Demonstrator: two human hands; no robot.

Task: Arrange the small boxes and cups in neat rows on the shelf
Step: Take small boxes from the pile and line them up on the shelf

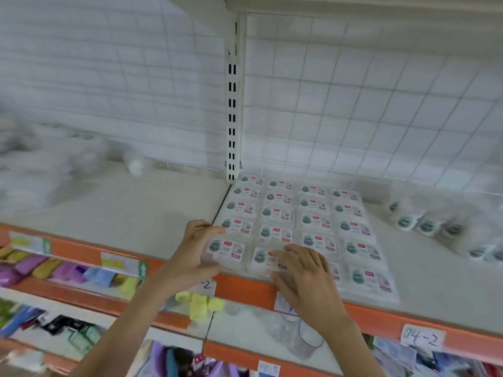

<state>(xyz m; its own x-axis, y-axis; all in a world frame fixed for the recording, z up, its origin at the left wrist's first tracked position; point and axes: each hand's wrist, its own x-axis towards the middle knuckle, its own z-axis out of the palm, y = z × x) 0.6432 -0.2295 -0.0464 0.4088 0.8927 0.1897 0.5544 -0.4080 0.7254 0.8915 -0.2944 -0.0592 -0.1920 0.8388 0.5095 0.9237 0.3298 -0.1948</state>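
Observation:
Several small clear boxes (313, 221) with white labels lie in neat rows on the beige shelf (136, 213), just right of the upright post. My left hand (196, 254) presses fingers against the left side of the front-left box (227, 250). My right hand (304, 270) lies flat, fingers spread, on the second box in the front row (261, 258). Neither hand grips a box. Clear cups with green labels (424, 225) lie on their sides at the right of the shelf, blurred.
An orange shelf edge (245, 288) with paper tags runs along the front. Blurred white packages (40, 164) sit at the far left. A wire grid backs the shelf. Lower shelves hold coloured rolls (200, 304), clear cups (302, 338) and packets.

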